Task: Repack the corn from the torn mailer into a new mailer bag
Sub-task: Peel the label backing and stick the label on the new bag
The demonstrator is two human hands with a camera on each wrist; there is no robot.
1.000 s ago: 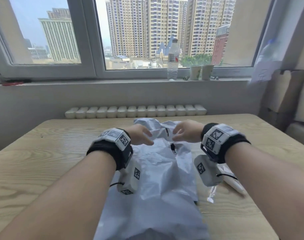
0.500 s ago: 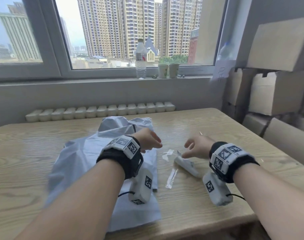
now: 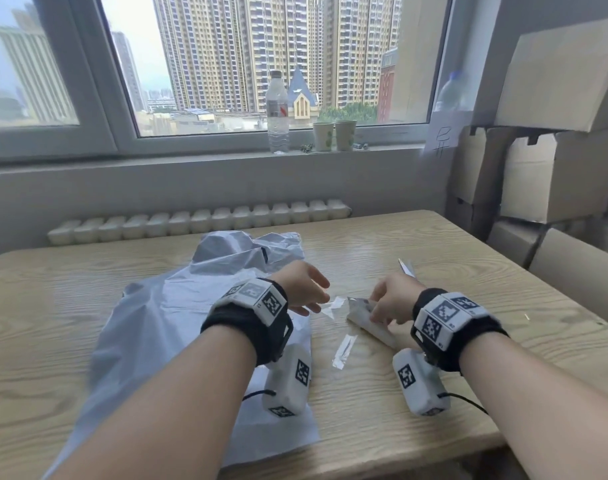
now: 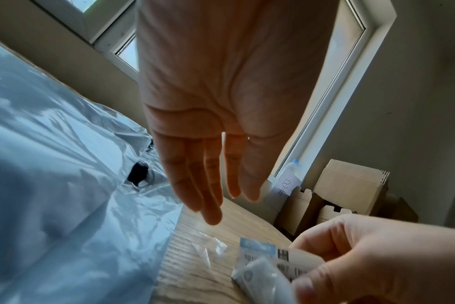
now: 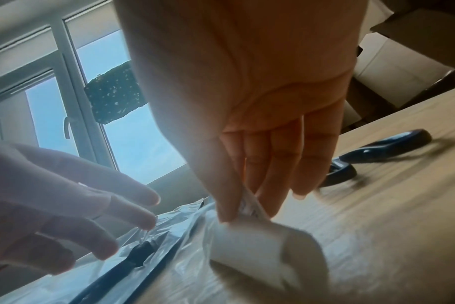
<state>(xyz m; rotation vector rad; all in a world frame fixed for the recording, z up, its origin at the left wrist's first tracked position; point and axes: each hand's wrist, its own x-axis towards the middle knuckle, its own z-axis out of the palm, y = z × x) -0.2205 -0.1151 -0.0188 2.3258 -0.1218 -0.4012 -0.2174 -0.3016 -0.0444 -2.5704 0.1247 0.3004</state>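
A large crumpled white mailer bag (image 3: 177, 323) (image 4: 52, 185) (image 5: 169, 257) lies on the left half of the wooden table (image 3: 434, 393). No corn shows in any view. To the bag's right lies a small rolled white packet with a printed label (image 3: 368, 323) (image 4: 262, 265) (image 5: 268, 253). My right hand (image 3: 389, 303) (image 5: 247, 209) pinches the packet's upper end between thumb and fingers. My left hand (image 3: 304, 289) (image 4: 213, 185) hovers above the bag's right edge, fingers straight and holding nothing, a short gap from the packet.
Two clear plastic strips (image 3: 344, 349) lie on the table between my hands. Dark-handled scissors (image 5: 377, 150) (image 3: 407, 266) rest beyond my right hand. Cardboard boxes (image 3: 555, 174) are stacked to the right. A water bottle (image 3: 277, 112) and paper cups (image 3: 334, 135) stand on the sill.
Both hands have left the bag's top and moved right. The right hand went to the rolled packet and now pinches it. The left hand has opened beside it.
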